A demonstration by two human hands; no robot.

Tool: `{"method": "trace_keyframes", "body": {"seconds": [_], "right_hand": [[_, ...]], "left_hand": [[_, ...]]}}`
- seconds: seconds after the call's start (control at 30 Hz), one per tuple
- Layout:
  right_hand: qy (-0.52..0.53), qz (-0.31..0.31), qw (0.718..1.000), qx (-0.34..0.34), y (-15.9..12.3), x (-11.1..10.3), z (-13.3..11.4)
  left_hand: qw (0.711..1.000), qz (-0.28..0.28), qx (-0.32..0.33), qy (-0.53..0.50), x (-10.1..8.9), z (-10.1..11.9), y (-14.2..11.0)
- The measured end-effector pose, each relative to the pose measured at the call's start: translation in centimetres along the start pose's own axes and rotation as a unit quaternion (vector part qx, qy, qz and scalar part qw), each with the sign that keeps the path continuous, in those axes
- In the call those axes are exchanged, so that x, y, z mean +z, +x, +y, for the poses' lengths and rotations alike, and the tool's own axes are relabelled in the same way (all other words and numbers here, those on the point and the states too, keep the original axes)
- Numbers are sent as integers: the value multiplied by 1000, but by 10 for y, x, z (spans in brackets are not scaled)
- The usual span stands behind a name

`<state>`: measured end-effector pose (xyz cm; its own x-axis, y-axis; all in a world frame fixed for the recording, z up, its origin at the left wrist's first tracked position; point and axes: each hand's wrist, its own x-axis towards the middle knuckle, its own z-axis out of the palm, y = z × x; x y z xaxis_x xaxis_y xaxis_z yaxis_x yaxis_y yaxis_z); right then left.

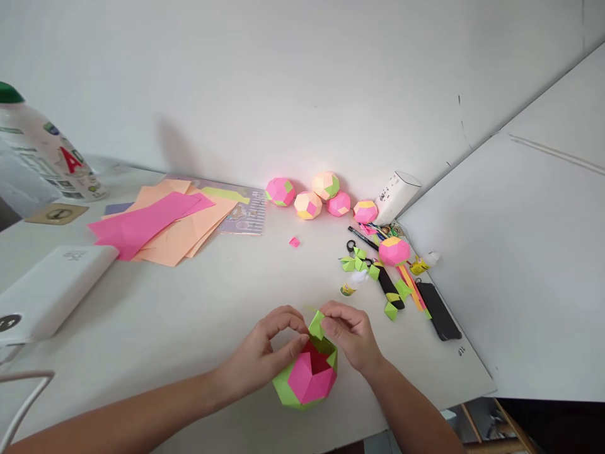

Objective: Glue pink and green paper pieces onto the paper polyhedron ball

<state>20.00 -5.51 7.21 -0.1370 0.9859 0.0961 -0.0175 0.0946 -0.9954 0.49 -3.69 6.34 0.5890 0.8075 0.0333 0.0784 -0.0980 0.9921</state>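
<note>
A pink and green folded-paper ball (pixel 312 381) sits near the table's front edge, with an opening at its top showing a red inside. My left hand (pixel 265 347) is closed, thumb and index finger pinching the far left rim of that opening. In my right hand (pixel 352 334), a green folded paper piece (pixel 316 324) is pinched between thumb and fingers, just above the opening. Whether the piece is joined to the ball there, I cannot tell. Fingers partly hide the rim.
Several finished paper balls (pixel 307 205) line the wall. Right of centre lie a glue bottle (pixel 350 285), green folded pieces (pixel 390 311), scissors (pixel 350 246) and a black phone (pixel 439 312). At left are paper sheets (pixel 151 221), a white power bank (pixel 57 287) and a large bottle (pixel 45 148).
</note>
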Motion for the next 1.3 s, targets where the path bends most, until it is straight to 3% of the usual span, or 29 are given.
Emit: {"method": "trace_keyframes", "body": {"seconds": [0.07,0.23,0.33,0.47,0.63,1.3], "right_hand": [[-21,4,1000,1,2,-6,-5],[-71,-49,996,25,6,-18,-11],[-95,-85,992,23,6,-20,-11],[-108,-98,989,25,4,-21,-13],[-96,-108,985,89,4,-23,-17],[-86,-114,983,114,4,-21,-11]], "left_hand": [[999,-30,-14,29,-7,-3,5],[974,-222,-43,-21,-27,-14,12],[959,-265,-53,-84,-31,-18,13],[949,-269,-50,-159,-28,-17,13],[942,-259,-46,-208,-25,-16,13],[956,-205,-41,-207,-21,-17,14]]}}
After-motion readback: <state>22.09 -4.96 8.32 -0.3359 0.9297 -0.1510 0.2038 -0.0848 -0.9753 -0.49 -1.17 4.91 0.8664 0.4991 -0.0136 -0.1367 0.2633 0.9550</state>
